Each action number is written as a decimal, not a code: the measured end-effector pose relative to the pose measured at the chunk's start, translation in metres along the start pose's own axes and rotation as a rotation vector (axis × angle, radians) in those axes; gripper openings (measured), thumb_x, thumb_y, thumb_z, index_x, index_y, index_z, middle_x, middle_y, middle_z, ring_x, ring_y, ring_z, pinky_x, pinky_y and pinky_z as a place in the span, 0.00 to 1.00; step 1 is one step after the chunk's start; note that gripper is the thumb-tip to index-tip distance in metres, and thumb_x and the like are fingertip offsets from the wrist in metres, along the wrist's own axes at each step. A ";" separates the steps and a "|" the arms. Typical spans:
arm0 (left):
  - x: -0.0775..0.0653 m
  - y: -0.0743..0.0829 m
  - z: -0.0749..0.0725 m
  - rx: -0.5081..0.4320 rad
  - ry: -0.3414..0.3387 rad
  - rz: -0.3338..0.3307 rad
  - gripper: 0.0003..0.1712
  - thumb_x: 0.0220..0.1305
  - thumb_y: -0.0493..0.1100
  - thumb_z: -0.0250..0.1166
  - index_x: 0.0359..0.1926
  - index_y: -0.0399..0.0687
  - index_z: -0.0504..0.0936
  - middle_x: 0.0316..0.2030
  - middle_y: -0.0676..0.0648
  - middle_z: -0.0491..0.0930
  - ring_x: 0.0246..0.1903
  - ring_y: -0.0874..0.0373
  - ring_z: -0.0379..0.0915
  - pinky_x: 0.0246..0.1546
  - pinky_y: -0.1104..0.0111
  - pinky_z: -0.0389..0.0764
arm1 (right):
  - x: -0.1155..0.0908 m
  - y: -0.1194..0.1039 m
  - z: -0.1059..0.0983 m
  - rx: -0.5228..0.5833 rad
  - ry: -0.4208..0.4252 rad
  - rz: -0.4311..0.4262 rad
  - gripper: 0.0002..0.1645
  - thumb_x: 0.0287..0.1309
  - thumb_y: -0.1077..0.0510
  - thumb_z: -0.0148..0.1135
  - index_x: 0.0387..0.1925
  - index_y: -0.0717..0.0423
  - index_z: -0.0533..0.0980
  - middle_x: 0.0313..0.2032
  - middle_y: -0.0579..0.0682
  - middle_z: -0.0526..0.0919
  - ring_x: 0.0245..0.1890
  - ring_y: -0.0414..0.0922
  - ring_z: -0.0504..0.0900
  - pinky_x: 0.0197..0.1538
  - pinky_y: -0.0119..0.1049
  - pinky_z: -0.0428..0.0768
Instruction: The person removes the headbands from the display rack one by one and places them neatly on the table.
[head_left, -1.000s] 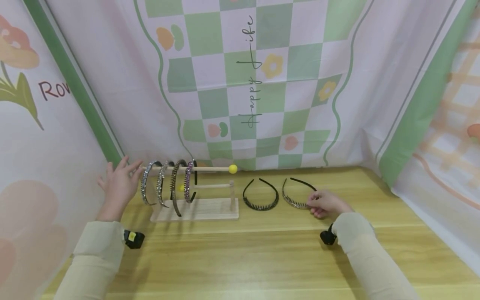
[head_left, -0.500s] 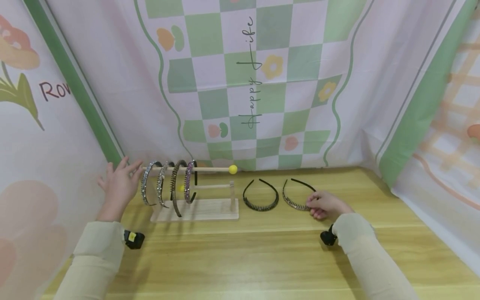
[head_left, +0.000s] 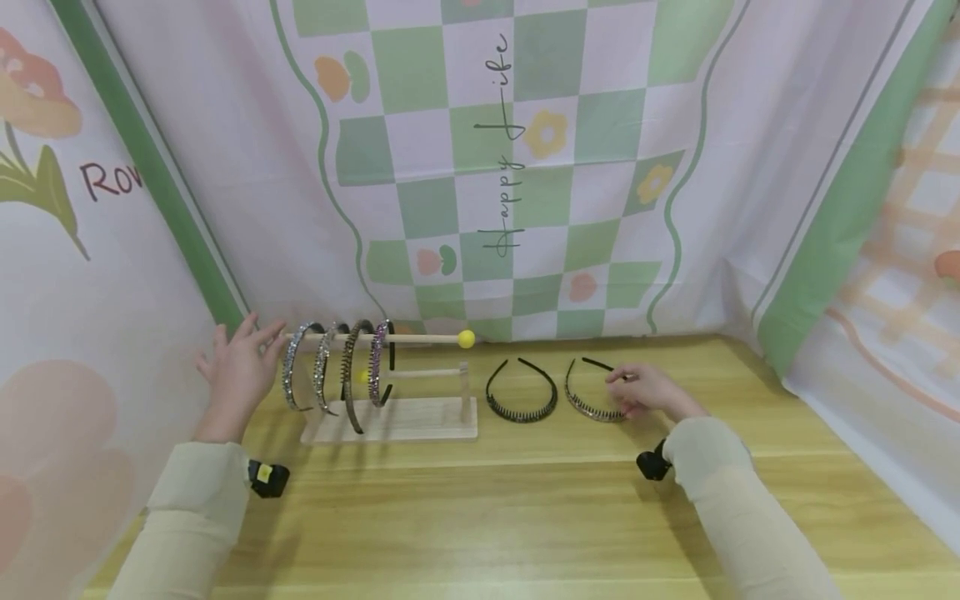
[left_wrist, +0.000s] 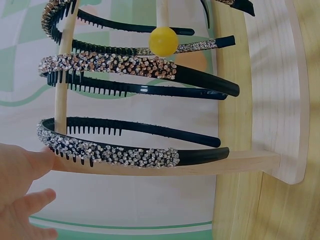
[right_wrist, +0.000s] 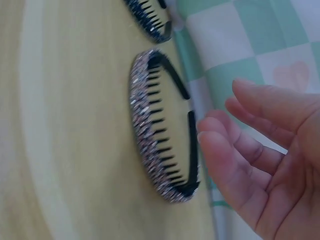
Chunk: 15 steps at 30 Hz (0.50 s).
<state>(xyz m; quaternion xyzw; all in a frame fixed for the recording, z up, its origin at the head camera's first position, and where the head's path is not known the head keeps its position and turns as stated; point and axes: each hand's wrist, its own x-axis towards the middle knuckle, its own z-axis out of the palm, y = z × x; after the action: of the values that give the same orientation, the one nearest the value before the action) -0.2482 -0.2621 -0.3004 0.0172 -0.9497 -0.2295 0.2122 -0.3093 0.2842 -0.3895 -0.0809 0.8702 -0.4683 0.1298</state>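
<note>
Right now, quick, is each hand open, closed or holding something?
Left hand: open, fingers spread at the end of the rack.
Right hand: open, holding nothing, beside a headband.

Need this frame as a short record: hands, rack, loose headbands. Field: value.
left hand: at the left end of the wooden rack, fingers spread
right hand: over the right side of the sparkly headband, no grip; contact unclear
rack load: four hanging headbands, all on the upper rod
rod tip: yellow ball, right end
loose on table: two, the sparkly headband and, left of it, a dark headband
</note>
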 end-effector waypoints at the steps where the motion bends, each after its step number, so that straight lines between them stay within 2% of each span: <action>1: 0.000 0.000 0.000 0.001 0.001 0.002 0.23 0.69 0.50 0.50 0.60 0.43 0.70 0.68 0.35 0.48 0.63 0.27 0.28 0.51 0.32 0.22 | 0.001 -0.002 0.000 0.003 0.006 0.001 0.24 0.62 0.60 0.54 0.54 0.74 0.64 0.31 0.64 0.78 0.26 0.51 0.80 0.34 0.45 0.82; 8: 0.000 0.002 -0.001 0.000 -0.003 -0.001 0.23 0.69 0.50 0.51 0.60 0.44 0.70 0.68 0.35 0.48 0.63 0.27 0.28 0.51 0.32 0.22 | 0.006 -0.021 -0.003 0.025 0.026 -0.024 0.27 0.62 0.60 0.56 0.58 0.72 0.62 0.37 0.63 0.77 0.31 0.56 0.80 0.37 0.49 0.81; 15: -0.001 0.001 -0.001 -0.005 -0.004 -0.006 0.23 0.69 0.49 0.51 0.60 0.43 0.70 0.67 0.35 0.48 0.63 0.27 0.27 0.51 0.32 0.22 | 0.008 -0.050 -0.006 -0.041 0.035 -0.101 0.29 0.61 0.59 0.57 0.59 0.69 0.62 0.41 0.64 0.77 0.30 0.48 0.80 0.38 0.47 0.81</action>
<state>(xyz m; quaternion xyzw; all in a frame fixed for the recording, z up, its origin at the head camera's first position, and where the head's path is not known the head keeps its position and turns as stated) -0.2471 -0.2611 -0.2993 0.0189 -0.9495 -0.2325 0.2098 -0.3180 0.2590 -0.3459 -0.1190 0.8767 -0.4575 0.0889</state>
